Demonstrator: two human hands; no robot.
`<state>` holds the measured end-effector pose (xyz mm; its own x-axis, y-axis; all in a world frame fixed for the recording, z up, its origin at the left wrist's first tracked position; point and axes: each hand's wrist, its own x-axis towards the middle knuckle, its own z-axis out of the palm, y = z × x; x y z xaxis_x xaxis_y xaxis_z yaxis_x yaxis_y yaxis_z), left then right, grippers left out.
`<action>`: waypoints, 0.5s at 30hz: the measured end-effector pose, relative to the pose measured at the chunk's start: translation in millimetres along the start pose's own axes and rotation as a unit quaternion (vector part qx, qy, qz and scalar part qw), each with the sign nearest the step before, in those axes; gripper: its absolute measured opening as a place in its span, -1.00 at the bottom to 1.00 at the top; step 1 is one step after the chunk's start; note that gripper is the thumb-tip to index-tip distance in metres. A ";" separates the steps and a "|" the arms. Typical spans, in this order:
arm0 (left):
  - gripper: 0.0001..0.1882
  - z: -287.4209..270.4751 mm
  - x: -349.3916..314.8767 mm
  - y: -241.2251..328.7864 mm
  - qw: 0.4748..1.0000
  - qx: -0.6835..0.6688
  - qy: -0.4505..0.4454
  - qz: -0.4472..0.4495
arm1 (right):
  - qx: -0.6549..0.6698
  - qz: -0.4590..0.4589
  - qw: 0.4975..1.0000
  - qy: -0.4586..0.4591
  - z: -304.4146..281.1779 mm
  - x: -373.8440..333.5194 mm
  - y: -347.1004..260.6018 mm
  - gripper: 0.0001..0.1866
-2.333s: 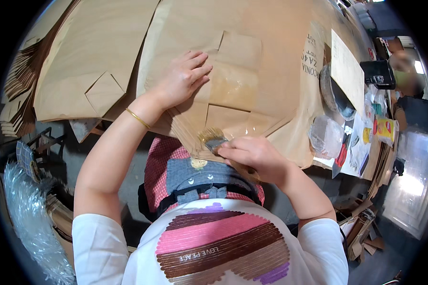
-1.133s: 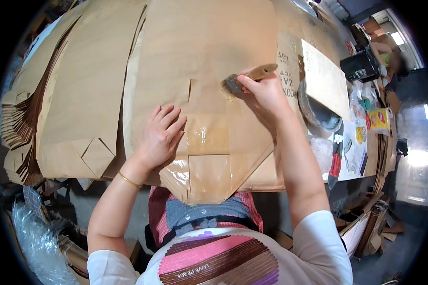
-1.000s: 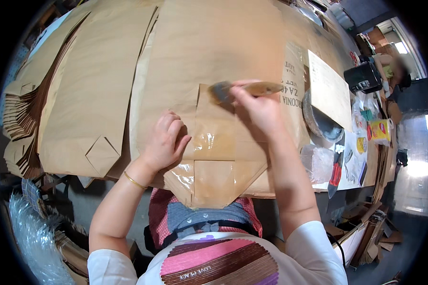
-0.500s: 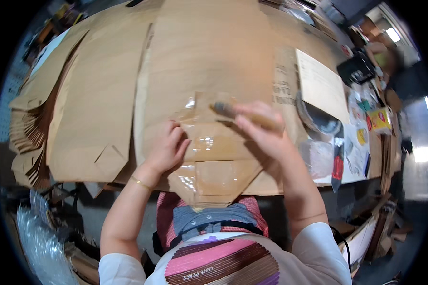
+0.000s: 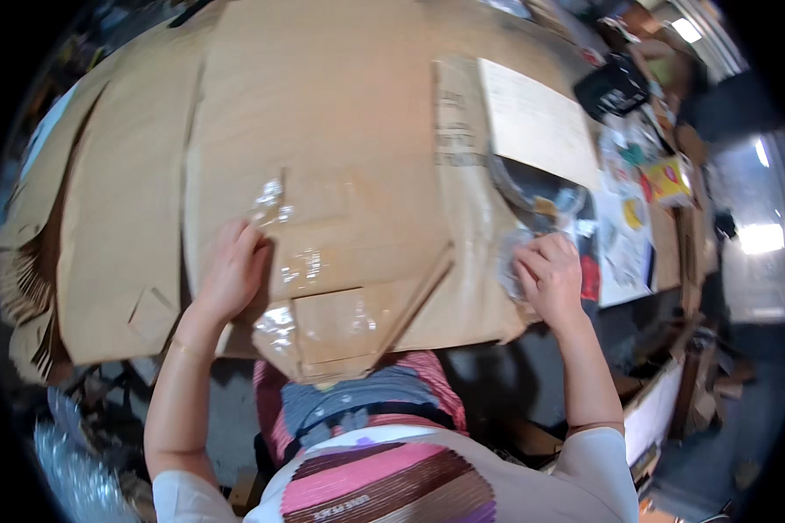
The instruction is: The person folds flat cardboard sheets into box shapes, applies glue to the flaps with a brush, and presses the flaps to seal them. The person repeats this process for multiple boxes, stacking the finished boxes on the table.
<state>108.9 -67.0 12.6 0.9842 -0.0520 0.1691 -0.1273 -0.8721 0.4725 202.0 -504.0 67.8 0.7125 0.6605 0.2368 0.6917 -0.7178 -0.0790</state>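
Observation:
A large brown kraft paper bag (image 5: 362, 200) lies in front of me, its near end folded into a tapered flap. Wet, shiny patches show on its left side and around the rectangular paper patch (image 5: 340, 322). My left hand (image 5: 233, 270) bends its fingers closed at the bag's left edge; its fingertips are partly hidden. At the right, my right hand (image 5: 549, 272) pinches at a clear plastic sheet (image 5: 508, 264) beside the bag. Just beyond that hand stands a round bowl (image 5: 515, 187), with a brownish thing, perhaps the brush, at its near rim.
A pale board (image 5: 541, 118) partly covers the bowl. Flat kraft pieces (image 5: 131, 209) lie at the left, beside a fanned stack (image 5: 22, 275). A red-handled tool (image 5: 589, 277), a yellow packet (image 5: 669, 181) and a black container (image 5: 612, 87) are at the right. Another person (image 5: 663, 52) is at the far right.
My right hand has left the middle of the bag, moved right to the clear plastic, and no longer holds the brush. The whole view has shifted; my left hand stays by the bag's left edge.

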 end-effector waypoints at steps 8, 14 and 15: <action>-0.62 -34.5 64.3 -24.0 0.957 -0.041 -0.190 -0.214 | 0.358 0.114 0.908 -0.185 108.7 158.9 -58.2 -0.83; -0.86 -27.8 36.4 -25.8 0.986 0.004 -0.150 -0.080 | 0.331 0.011 0.921 -0.205 96.4 138.4 -54.6 -0.89; -0.88 -29.0 34.9 -24.9 0.989 -0.011 -0.133 -0.067 | 0.313 0.011 0.932 -0.183 95.2 135.7 -58.8 -0.90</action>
<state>142.8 -33.1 31.8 0.9894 -0.0659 -0.1292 0.0066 -0.8692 0.4944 269.3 -351.2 12.3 0.6403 0.7604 -0.1091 0.5276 -0.5386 -0.6569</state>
